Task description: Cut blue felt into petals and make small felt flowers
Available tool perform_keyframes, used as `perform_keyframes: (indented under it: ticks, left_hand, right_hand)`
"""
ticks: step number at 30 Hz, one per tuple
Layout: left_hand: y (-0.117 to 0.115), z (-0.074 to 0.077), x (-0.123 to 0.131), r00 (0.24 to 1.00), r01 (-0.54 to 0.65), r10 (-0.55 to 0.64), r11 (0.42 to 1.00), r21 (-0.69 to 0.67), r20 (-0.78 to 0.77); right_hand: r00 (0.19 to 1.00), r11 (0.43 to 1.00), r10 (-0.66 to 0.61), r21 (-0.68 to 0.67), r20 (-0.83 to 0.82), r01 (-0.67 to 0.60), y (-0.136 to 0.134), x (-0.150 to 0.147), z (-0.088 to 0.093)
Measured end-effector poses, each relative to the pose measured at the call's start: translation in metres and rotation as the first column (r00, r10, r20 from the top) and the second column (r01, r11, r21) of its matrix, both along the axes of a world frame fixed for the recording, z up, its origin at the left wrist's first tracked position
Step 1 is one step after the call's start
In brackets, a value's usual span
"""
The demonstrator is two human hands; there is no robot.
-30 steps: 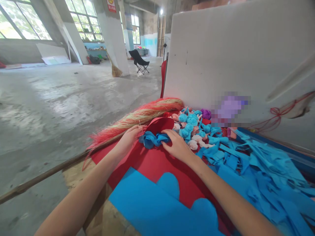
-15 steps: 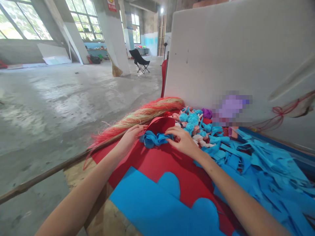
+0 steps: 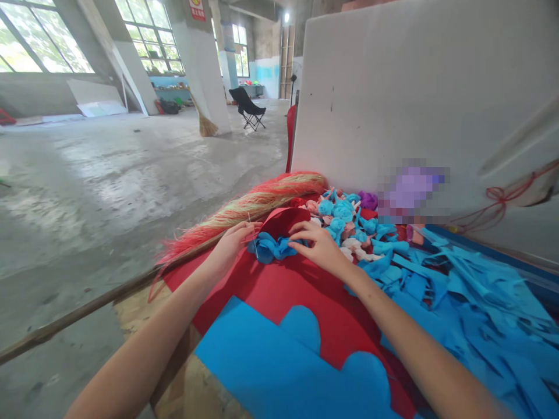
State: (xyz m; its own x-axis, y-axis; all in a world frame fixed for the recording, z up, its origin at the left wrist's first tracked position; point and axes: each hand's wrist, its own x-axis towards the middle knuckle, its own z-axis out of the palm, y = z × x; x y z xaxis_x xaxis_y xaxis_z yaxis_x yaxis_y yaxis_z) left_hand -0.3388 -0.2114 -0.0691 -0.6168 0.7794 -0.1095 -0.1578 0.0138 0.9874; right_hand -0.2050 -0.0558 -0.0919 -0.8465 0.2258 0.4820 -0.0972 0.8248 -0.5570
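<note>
A thin pale stick (image 3: 256,249) stands nearly upright, pinched between the fingertips of my left hand (image 3: 236,240). Ruffled blue paper petals (image 3: 269,247) hang together just right of it, between my two hands. The thumb and forefinger of my right hand (image 3: 317,243) close on the right edge of these petals. Behind them a red sheet (image 3: 286,219) curls up. Under my hands spreads flat red paper (image 3: 279,288), with blue paper (image 3: 271,355) with rounded lobes lying on it nearer to me.
Blue and pink rolled paper flowers (image 3: 343,210) are heaped beyond my right hand. Blue strips (image 3: 471,302) cover the right side. A red and straw-coloured fibre bundle (image 3: 257,201) lies behind a wooden pole (image 3: 100,299). A white panel (image 3: 371,99) stands behind; a black chair (image 3: 247,107) is farther off.
My right hand has moved slightly left along the blue petals, its thumb and forefinger now closer together. My left hand and the stick hold their place.
</note>
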Motion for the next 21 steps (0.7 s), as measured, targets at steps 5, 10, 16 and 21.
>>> perform_keyframes:
  ticks: [5,10,16,21]
  left_hand:
    - [0.000,-0.002,0.000,0.999,0.013,-0.013,1.000,-0.006,-0.034]
    - [0.000,-0.008,-0.003,0.993,0.012,-0.010,1.000,0.011,-0.117]
    - [-0.015,0.011,0.002,0.936,0.029,-0.010,0.998,0.049,-0.351]
    - [-0.029,0.012,0.035,0.710,0.405,-0.502,0.865,-0.296,-0.494]
  right_hand:
    - [1.000,0.998,-0.004,-0.059,-0.005,0.003,-0.001,0.000,-0.001]
    - [0.999,0.996,-0.023,-0.083,-0.027,0.020,0.000,0.007,-0.006]
    - [0.999,0.994,-0.043,-0.097,-0.021,0.041,0.000,0.015,-0.004]
    - [0.997,0.993,-0.060,-0.103,0.037,0.064,-0.004,0.027,0.002]
